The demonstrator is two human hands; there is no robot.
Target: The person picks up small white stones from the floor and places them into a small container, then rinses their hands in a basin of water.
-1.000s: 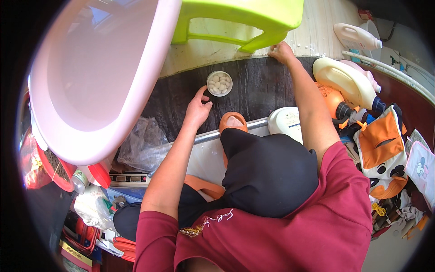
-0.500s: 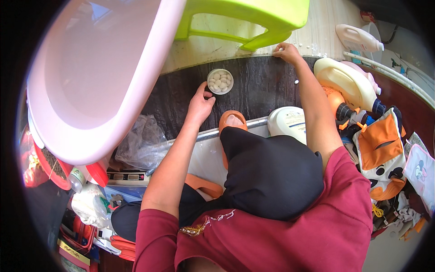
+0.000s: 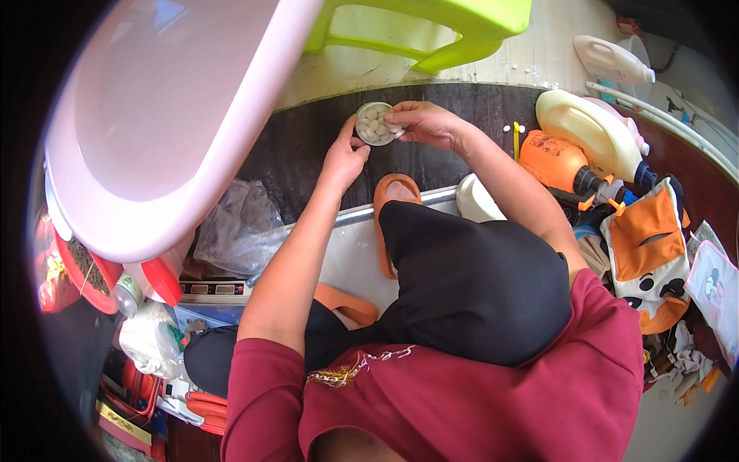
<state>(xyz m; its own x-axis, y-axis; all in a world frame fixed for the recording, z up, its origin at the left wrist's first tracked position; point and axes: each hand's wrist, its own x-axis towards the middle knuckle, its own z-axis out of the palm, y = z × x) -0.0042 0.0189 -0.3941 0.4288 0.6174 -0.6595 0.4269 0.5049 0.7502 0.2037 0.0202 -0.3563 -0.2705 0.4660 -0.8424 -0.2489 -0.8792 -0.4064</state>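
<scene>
Floor [image 3: 543, 42]: I see pale, then a dark strip [image 3: 308, 154].
Stool [image 3: 493, 27]: green, on the pale part.
Light: bright there.

The right side of the small round white tub [image 3: 377, 144] is covered by the fingers of the right hand [image 3: 426, 124]; how many small white pieces [image 3: 399, 132] are pinched there cannot be told. The large pale-pink plastic basin [image 3: 173, 219] and the lime-green plastic stool [image 3: 469, 48] are cut off by the upper edge

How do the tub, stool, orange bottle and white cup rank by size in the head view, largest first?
1. Tub
2. Stool
3. Orange bottle
4. White cup
Tub and stool are cut off.
</scene>
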